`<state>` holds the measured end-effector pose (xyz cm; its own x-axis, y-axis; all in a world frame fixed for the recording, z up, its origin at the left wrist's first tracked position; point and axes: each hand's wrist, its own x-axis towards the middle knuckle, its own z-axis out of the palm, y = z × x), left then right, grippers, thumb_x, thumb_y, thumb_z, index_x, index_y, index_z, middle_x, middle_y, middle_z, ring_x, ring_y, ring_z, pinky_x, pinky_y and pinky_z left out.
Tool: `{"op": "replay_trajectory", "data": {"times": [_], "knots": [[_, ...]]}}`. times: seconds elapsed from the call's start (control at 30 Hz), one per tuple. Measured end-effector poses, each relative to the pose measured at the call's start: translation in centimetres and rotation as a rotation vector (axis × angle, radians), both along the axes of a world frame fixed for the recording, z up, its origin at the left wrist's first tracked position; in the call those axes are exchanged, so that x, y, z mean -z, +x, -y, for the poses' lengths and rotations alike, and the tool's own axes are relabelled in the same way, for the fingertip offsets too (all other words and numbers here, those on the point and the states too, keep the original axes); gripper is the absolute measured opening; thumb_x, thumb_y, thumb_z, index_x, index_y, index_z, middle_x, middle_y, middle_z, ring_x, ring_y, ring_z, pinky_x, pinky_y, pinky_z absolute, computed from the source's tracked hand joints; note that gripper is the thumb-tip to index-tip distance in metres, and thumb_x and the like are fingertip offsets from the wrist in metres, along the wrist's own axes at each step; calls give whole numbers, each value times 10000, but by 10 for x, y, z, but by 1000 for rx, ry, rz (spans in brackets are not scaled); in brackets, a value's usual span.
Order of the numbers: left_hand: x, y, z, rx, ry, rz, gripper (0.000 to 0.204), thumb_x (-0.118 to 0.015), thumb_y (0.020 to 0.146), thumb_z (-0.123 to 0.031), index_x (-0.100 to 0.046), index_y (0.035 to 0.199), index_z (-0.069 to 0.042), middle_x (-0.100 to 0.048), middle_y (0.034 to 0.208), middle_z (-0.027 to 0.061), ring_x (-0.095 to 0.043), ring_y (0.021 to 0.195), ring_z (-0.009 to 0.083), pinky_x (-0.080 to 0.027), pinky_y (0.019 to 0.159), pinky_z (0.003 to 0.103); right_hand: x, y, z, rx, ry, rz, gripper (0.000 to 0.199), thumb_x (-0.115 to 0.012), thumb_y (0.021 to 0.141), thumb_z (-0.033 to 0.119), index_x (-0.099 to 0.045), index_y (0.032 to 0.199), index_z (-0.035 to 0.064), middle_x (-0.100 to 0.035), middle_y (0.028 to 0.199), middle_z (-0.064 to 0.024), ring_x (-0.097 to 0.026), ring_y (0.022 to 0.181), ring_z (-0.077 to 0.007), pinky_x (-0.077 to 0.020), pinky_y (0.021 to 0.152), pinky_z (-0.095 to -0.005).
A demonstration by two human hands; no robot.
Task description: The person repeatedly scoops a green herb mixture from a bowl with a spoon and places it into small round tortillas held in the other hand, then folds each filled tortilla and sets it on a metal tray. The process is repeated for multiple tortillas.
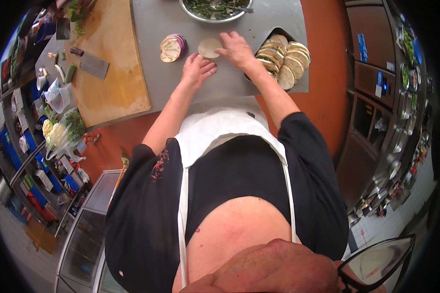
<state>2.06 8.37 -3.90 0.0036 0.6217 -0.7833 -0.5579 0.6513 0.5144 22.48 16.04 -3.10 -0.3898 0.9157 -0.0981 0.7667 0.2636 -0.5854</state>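
A pale round slice (209, 48) lies between my hands over the grey worktop (156, 80). At its lower left edge are the fingertips of my left hand (197, 71), fingers stretched and apart. My right hand (236, 50) reaches in from the right, fingers spread, its thumb side at the slice's right edge. I cannot tell whether the slice rests flat or is slightly raised. Left of it sits a piece of purple-skinned eggplant (171, 49), its pale cut face showing. To the right, a dark tray (249, 74) holds several stuffed round slices (287, 68) with green filling between them.
A steel bowl (185, 7) of chopped greens with a spoon stands at the far edge. On the left, a wooden cutting board (117, 97) carries a cleaver (94, 66). Bagged vegetables (61, 136) are beyond it. A brown cabinet (371, 88) stands across the red floor, right.
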Motion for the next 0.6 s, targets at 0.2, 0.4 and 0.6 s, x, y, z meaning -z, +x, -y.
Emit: {"op": "replay_trajectory", "data": {"times": [0.2,0.4,0.6], "knots": [[4,2,-7,-60,-29,84,559,-567,1164,-503,-477,1541,-101,-620,1448,249,-684,1272,411,-599,1079,570,25,-46,-1,-6,-84,-98,422,-829,934,297,-689,1286,110,-670,1281,-231,-669,1175,-456,-574,1012,-527],[-38,5,-11,88,228,62,648,-659,1122,-537,-481,1602,-140,-599,1458,90,-644,1318,253,-576,1087,455,-37,-17,11,17,-322,-587,351,-793,999,285,-690,1260,74,-742,1154,-155,-723,1061,-280,-598,929,-440],[-56,6,-25,41,347,142,634,-694,1079,-344,-468,1618,-101,-609,1490,86,-655,1312,267,-594,1078,489,-64,8,-2,284,-705,-1050,316,-761,1080,277,-735,1299,50,-792,1089,-61,-725,945,-114,-601,838,-311]]}}
